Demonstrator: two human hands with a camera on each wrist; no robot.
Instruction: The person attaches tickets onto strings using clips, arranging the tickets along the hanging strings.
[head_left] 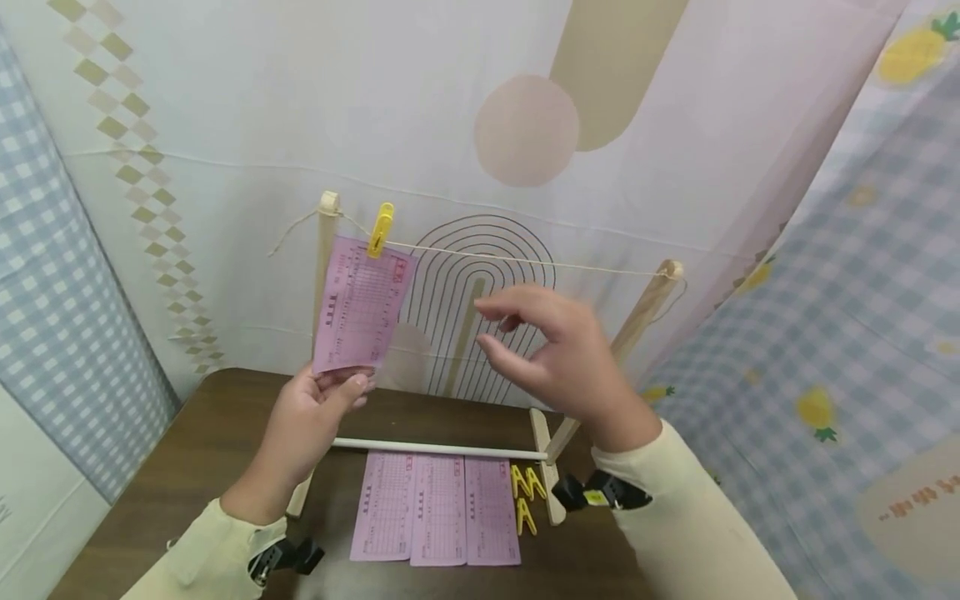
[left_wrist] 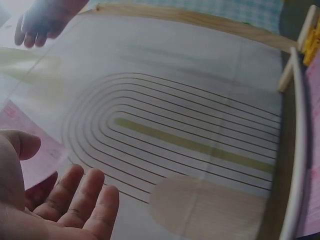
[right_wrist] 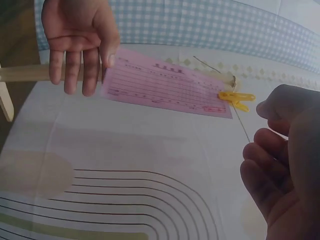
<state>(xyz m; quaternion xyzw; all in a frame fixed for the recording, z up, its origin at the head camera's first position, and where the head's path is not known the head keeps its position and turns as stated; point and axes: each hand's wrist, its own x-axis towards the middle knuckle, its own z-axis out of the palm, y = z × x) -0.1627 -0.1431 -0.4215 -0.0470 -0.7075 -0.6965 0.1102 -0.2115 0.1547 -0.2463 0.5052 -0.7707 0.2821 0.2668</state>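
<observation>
Currently, in the head view, a pink slip (head_left: 363, 308) is held at its lower end by the left hand (head_left: 315, 417), pinched between thumb and fingers, while its upper end is clipped by a yellow clothespin (head_left: 381, 229) at the left part of a cord (head_left: 525, 260). The slip's long axis is stretched from clothespin down to hand, tilted slightly left at the bottom. To the right of the slip, well apart from it, the right hand (head_left: 562, 350) is raised, with nothing held and a gap left between thumb and forefinger. On the near part of the table (head_left: 225, 433), three more slips (head_left: 438, 508) are laid side by side, with three loose clothespins (head_left: 523, 507) set just to their right.

In the left wrist view, the slip is seen beside the left thumb; the right hand is shown beyond, its fingers partly cropped.

In the right wrist view, the slip is stretched between left hand and clothespin; neither is touched by the right hand, its fingers loosely bent.
</observation>
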